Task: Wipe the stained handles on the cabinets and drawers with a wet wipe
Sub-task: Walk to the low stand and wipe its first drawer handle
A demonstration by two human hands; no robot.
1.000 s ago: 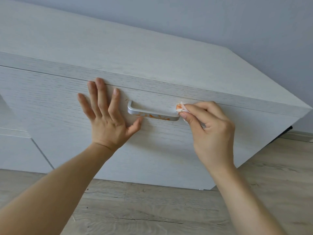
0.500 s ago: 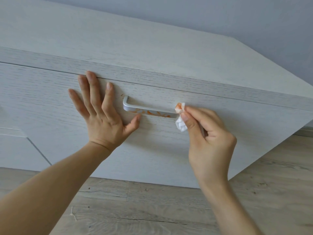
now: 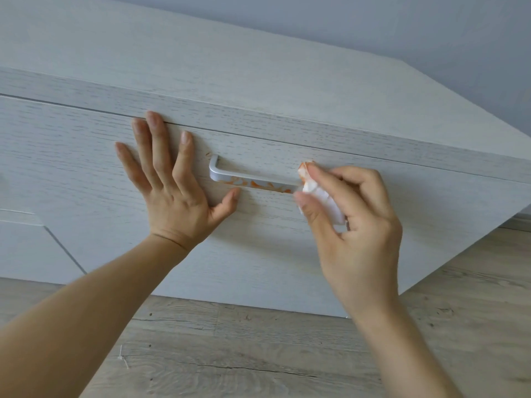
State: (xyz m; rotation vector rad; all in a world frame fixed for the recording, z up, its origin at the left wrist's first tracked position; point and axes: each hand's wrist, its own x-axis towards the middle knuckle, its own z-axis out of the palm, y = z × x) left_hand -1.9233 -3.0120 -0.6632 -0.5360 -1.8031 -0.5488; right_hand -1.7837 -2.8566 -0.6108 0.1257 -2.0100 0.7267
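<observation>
- on the drawer front of a pale wood-grain cabinet, a silver bar handle sits just under the top edge, its long axis running left to right and sloping slightly down toward the right in this view.
- orange stains streak the lower face of the bar, from about its middle to its right end; a faint orange fleck also marks the wood beside the left post.
- the right hand is clenched around a bunched wet wipe, thumb below and fingers above, with the wipe pressed on the right end of the handle (that end is hidden behind the wipe). the top of the wipe is already tinted orange.
- the left hand lies flat and released on the drawer front, fingers spread upward, gripping nothing; its thumb tip reaches just under the left part of the bar, apparently to steady the drawer.
- what the next stroke turns on: the remaining stains lie to the left of the right hand, along the bar's length, so i judge the wipe needs to travel leftward along that axis toward the left hand's thumb.
- the right hand is the nearer one to the dirty stretch and the only one with the wipe.
- the job on this handle looks only partly done.
</observation>
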